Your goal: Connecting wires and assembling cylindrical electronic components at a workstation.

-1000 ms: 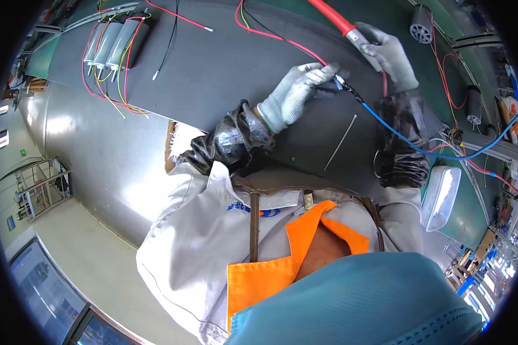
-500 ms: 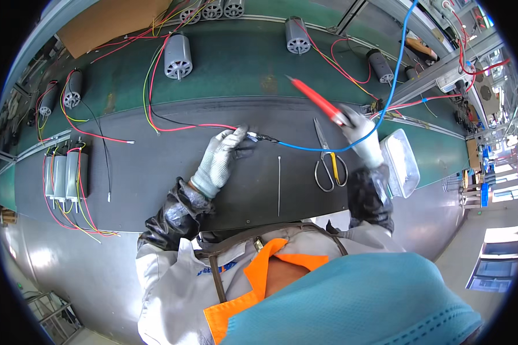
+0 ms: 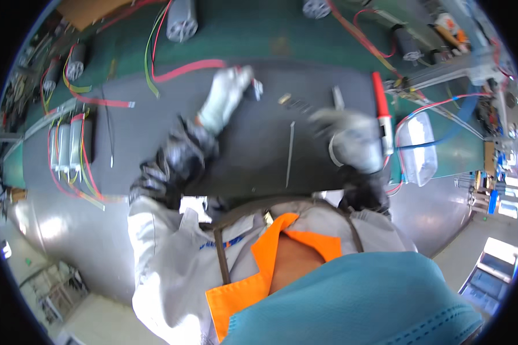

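Note:
My gloved left hand [image 3: 225, 96] is closed around the red wire [image 3: 190, 69] that runs from a grey motor [image 3: 182, 22] at the back. A small pale connector end [image 3: 258, 89] pokes out beside its fingertips. My gloved right hand [image 3: 355, 141], smeared by motion, is over the scissors [image 3: 338, 99], hiding most of them. Just right of it lies a red-and-white probe [image 3: 381, 103], with a blue lead [image 3: 443, 141] trailing away. A small dark clip-like piece with a brass-coloured end [image 3: 293, 103] rests on the black mat between my hands. Nearer me is a thin white cable tie [image 3: 290, 154].
Several wired motors [image 3: 70, 144] stand together at the left. Another motor [image 3: 407, 43] is at the back right. A clear plastic box [image 3: 418, 149] sits by the right edge, next to a metal frame rail [image 3: 437, 118]. A loose black wire [image 3: 110, 132] crosses the left of the mat.
The probe has left my right hand and lies at the right. The blue lead has come away from the wire end and swung right. My right hand moved down and left; the view shifted.

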### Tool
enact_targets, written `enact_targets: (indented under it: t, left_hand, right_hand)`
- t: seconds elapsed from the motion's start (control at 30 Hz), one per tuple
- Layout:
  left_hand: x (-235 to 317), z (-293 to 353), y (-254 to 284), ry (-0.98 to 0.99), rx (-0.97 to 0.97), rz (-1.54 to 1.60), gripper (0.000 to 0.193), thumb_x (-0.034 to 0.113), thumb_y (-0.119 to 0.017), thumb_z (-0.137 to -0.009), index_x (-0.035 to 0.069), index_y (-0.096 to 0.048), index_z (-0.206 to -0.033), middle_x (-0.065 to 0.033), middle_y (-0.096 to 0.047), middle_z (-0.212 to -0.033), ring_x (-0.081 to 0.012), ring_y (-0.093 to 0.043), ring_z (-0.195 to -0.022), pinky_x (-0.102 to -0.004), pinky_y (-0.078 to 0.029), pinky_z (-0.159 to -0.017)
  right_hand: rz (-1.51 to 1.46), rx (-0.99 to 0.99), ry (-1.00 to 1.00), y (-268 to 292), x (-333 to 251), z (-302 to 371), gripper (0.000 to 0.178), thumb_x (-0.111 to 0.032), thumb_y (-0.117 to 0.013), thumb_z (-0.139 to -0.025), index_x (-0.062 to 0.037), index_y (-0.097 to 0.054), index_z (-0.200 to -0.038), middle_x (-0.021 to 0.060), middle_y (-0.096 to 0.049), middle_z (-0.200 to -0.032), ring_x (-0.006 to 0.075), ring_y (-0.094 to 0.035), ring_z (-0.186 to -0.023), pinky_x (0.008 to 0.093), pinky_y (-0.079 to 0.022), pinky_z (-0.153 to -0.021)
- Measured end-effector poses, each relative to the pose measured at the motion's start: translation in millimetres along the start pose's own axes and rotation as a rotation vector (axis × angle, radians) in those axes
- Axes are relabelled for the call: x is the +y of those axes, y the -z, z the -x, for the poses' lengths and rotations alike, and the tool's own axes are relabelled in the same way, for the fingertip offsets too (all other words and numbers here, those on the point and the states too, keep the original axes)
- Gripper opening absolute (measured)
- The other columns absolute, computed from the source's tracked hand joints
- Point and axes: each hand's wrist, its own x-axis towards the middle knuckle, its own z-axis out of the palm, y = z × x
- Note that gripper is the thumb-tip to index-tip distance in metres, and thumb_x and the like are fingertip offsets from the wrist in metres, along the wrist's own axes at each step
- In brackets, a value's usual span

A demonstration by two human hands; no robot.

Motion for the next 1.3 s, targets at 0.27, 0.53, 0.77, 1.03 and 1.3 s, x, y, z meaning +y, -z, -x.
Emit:
enact_targets:
  t: [0.27,0.53,0.77,1.03,1.3]
  left_hand:
    - [76,-84,74,0.230,0.160,-0.073,0.064,0.053,-0.042,-0.109,-0.005,-0.068,-0.117,-0.0137,-0.074,-0.107,-0.0250,-0.070,-0.096,-0.0385,-0.056,-0.089]
    - [16,-79,90,-0.507,0.150,-1.382,0.028,0.033,-0.069,-0.094,0.009,-0.078,-0.105,-0.0099,-0.075,-0.108,-0.0291,-0.068,-0.108,-0.0387,-0.053,-0.098]
    - [10,-106,41,-0.739,0.044,-1.443,0.018,0.023,-0.067,-0.092,0.010,-0.076,-0.101,-0.0100,-0.072,-0.104,-0.0295,-0.066,-0.108,-0.0503,-0.040,-0.111]
    - [37,-73,18,-0.887,0.100,-1.382,0.049,0.012,-0.066,-0.091,0.001,-0.057,-0.138,-0.0225,-0.061,-0.132,-0.0408,-0.055,-0.128,-0.0460,-0.044,-0.109]
    - [54,67,-25,-0.570,-0.147,-1.494,0.057,0.017,-0.066,-0.092,-0.007,-0.050,-0.141,-0.0274,-0.055,-0.139,-0.0454,-0.052,-0.130,-0.0489,-0.039,-0.112]
  right_hand:
    - [0.427,0.000,-0.531,21,13,-54,0.043,-0.030,-0.068,-0.099,0.0000,-0.066,-0.131,0.0094,-0.073,-0.083,0.0111,-0.068,-0.071,0.0303,-0.054,-0.069]
    - [0.984,0.301,-0.168,35,74,-307,0.058,-0.005,-0.070,-0.089,-0.0012,-0.053,-0.144,0.0165,-0.071,-0.108,0.0291,-0.070,-0.095,0.0380,-0.056,-0.080]
    - [0.200,0.653,0.017,107,202,-383,0.027,-0.007,-0.064,-0.090,-0.0066,-0.070,-0.117,0.0088,-0.074,-0.093,0.0229,-0.071,-0.084,0.0374,-0.055,-0.071]
    - [0.592,0.214,-0.069,-118,22,-141,0.035,-0.019,-0.066,-0.092,-0.0080,-0.067,-0.126,0.0170,-0.074,-0.097,0.0339,-0.071,-0.081,0.0422,-0.056,-0.076]
    - [0.870,0.056,0.543,-123,-49,-36,0.055,-0.007,-0.067,-0.084,-0.0199,-0.065,-0.137,0.0094,-0.069,-0.088,0.0260,-0.066,-0.072,0.0389,-0.054,-0.066]
